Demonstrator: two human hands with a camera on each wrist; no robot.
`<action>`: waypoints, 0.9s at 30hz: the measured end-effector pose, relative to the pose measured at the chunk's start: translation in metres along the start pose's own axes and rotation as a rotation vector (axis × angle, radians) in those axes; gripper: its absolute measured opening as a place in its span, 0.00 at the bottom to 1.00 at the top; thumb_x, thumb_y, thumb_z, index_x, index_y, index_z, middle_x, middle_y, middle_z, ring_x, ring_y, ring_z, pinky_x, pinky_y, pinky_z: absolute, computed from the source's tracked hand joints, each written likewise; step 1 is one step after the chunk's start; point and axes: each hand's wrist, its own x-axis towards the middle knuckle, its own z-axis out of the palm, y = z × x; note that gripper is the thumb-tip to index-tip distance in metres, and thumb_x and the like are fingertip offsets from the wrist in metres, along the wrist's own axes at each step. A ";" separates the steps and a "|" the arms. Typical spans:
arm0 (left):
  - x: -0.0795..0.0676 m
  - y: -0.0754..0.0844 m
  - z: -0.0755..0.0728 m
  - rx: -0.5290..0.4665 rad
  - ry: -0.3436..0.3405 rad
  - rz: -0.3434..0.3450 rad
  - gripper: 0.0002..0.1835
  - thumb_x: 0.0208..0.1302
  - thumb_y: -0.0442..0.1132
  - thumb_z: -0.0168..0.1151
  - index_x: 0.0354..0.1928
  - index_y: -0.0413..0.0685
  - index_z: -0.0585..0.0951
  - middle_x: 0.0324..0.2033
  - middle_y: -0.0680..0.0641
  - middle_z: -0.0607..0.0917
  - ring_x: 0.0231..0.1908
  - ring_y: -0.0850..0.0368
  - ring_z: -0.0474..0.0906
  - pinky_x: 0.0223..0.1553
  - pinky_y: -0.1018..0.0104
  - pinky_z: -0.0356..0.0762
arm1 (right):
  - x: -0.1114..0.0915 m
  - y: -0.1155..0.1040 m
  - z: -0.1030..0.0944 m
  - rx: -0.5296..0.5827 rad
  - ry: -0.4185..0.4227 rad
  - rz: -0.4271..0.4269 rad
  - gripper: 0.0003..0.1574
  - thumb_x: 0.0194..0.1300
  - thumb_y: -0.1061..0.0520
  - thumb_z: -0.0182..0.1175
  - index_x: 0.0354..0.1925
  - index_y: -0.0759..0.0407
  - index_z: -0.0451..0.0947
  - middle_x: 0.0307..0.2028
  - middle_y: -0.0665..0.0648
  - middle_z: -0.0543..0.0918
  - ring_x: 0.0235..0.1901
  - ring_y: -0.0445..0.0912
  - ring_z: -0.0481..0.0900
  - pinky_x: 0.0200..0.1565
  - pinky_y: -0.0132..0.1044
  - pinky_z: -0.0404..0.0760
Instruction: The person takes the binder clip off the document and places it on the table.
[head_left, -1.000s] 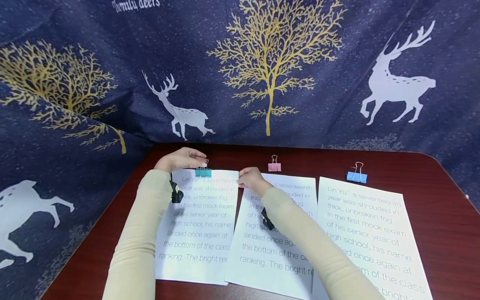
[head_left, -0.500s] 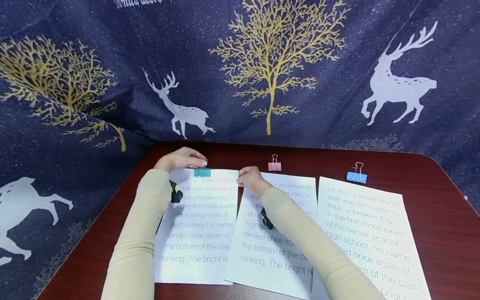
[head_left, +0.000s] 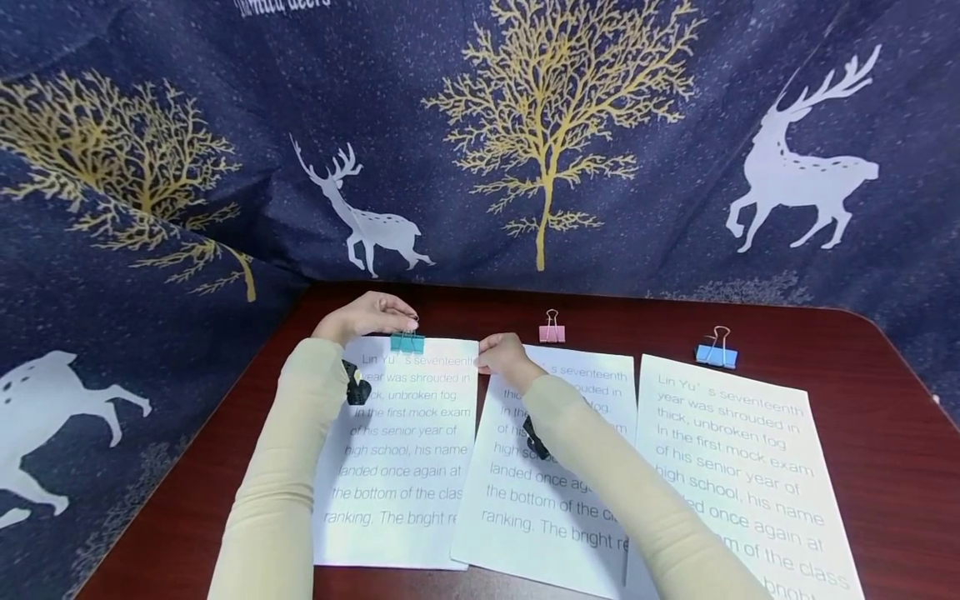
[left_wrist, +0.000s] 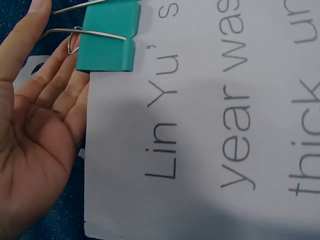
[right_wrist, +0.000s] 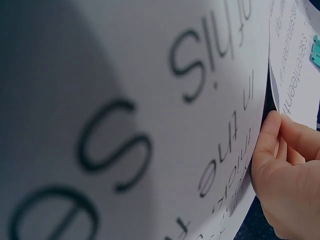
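Observation:
A teal binder clip [head_left: 407,342] sits over the top edge of the left printed sheet [head_left: 397,467]. My left hand [head_left: 367,317] pinches this clip by its wire handles. In the left wrist view, the thumb lies on the near handle and the other fingers are behind the teal clip body [left_wrist: 107,40]. At the same sheet's top right corner, my right hand [head_left: 506,358] pinches the paper between thumb and forefinger. The right wrist view shows those fingertips [right_wrist: 274,120] at the paper's edge, with the middle sheet [right_wrist: 125,75] filling the foreground.
The middle printed sheet [head_left: 525,500] slightly overlaps the left one and lies under my right forearm. A third sheet [head_left: 738,450] is at the right. Behind them stand a pink binder clip [head_left: 552,333] and a blue one [head_left: 716,356]. A patterned curtain [head_left: 630,242] hangs behind the table.
My left fingers have closed in on the teal clip's handles, and the clip has barely shifted. The left sheet's lower edge has dropped slightly. My right hand keeps its place at the corner.

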 end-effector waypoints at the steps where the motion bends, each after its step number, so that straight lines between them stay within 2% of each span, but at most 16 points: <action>1: 0.000 0.001 0.000 -0.010 0.006 0.002 0.25 0.56 0.47 0.65 0.54 0.43 0.75 0.50 0.46 0.81 0.48 0.57 0.77 0.57 0.59 0.71 | 0.000 0.000 0.000 0.002 0.000 -0.003 0.13 0.55 0.70 0.60 0.41 0.68 0.77 0.40 0.63 0.79 0.32 0.44 0.78 0.42 0.34 0.82; 8: 0.004 0.003 -0.002 -0.019 0.073 0.042 0.24 0.55 0.46 0.66 0.51 0.43 0.77 0.46 0.49 0.84 0.44 0.63 0.78 0.55 0.61 0.71 | 0.001 0.001 0.000 -0.005 -0.003 0.000 0.13 0.55 0.70 0.60 0.42 0.68 0.77 0.41 0.63 0.79 0.33 0.44 0.79 0.43 0.34 0.82; 15: 0.009 0.013 -0.005 -0.070 0.097 0.069 0.24 0.55 0.44 0.66 0.51 0.40 0.76 0.42 0.52 0.84 0.42 0.66 0.78 0.57 0.60 0.69 | 0.003 0.002 0.000 0.005 0.010 -0.021 0.14 0.54 0.72 0.59 0.42 0.70 0.77 0.41 0.65 0.79 0.34 0.47 0.81 0.41 0.34 0.82; 22: 0.015 0.016 0.001 -0.083 0.111 0.020 0.26 0.56 0.46 0.65 0.55 0.42 0.74 0.51 0.44 0.80 0.47 0.59 0.76 0.58 0.59 0.69 | 0.004 0.004 0.000 -0.003 0.025 -0.030 0.14 0.53 0.72 0.60 0.41 0.71 0.78 0.41 0.66 0.80 0.34 0.48 0.83 0.39 0.32 0.82; 27: 0.015 0.018 0.009 -0.139 0.085 -0.029 0.27 0.59 0.44 0.62 0.58 0.41 0.71 0.56 0.40 0.75 0.53 0.53 0.72 0.61 0.55 0.66 | 0.003 0.003 0.000 0.000 0.013 -0.033 0.14 0.53 0.72 0.60 0.42 0.71 0.78 0.41 0.66 0.81 0.34 0.48 0.83 0.40 0.33 0.82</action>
